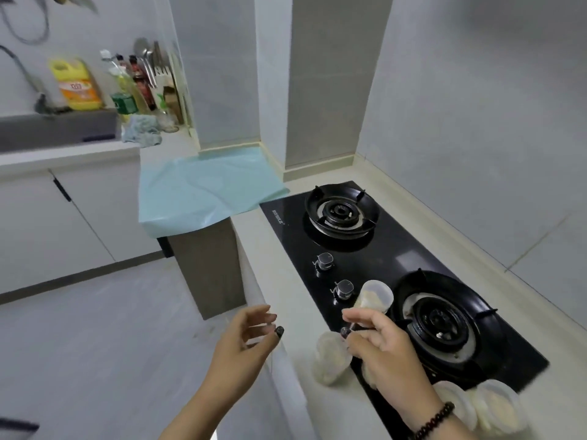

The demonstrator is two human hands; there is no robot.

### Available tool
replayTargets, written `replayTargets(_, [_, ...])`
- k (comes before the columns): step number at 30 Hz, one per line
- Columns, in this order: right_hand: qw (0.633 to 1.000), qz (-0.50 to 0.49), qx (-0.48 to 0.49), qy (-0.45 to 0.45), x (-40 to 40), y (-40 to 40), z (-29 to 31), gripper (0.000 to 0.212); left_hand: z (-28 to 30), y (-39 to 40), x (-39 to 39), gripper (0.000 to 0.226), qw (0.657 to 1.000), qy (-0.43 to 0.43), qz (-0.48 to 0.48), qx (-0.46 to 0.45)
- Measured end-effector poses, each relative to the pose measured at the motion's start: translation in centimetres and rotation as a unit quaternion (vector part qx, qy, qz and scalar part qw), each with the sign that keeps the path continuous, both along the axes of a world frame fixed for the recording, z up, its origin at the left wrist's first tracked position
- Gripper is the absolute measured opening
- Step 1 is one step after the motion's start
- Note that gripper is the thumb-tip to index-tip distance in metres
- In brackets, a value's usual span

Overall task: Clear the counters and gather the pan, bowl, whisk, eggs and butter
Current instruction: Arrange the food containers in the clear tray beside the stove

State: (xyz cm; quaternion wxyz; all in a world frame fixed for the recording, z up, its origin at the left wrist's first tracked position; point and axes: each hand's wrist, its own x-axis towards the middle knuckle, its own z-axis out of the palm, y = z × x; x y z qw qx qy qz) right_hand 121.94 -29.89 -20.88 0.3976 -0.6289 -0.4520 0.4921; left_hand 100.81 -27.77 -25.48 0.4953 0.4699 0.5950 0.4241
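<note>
My right hand (386,344) grips a small clear plastic container (376,295) with pale contents, tilted over the front edge of the black gas hob (394,249). A second such container (330,357) sits on the counter just left of that hand. Two more containers (495,408) stand by my right wrist at the hob's near corner. My left hand (251,333) hovers empty over the counter edge, fingers loosely spread. No pan, bowl, whisk, eggs or butter shows in the head view.
The hob has two burners (341,212) and two knobs (344,289). A light-blue sheet (203,188) covers the counter beyond it. Further left are a crumpled cloth (141,130), bottles (127,87), a yellow jug (77,84) and a grey sink (57,127).
</note>
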Motion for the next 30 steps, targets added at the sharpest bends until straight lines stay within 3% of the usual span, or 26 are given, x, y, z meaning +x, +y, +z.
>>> replayTargets(6, [0.997,0.063,0.026,-0.035,-8.2,4.0,0.9,0.022,2.4,1.1,-8.3,0.027,0.998,-0.032,0.043,0.023])
replayTargets(14, [0.987,0.157,0.023,-0.011,-24.2,8.7,1.5,0.022,5.1,1.7,-23.3,0.023,0.992,-0.019,0.121,0.035])
replayTargets(23, [0.968,0.249,0.023,0.004,-42.1,12.8,0.8,0.02,5.0,0.6,-39.8,0.019,0.97,-0.019,0.239,0.036])
replayTargets(30, [0.949,0.315,0.018,-0.007,-51.2,17.3,0.7,0.021,3.8,1.2,-47.3,0.019,0.943,-0.023,0.33,0.02])
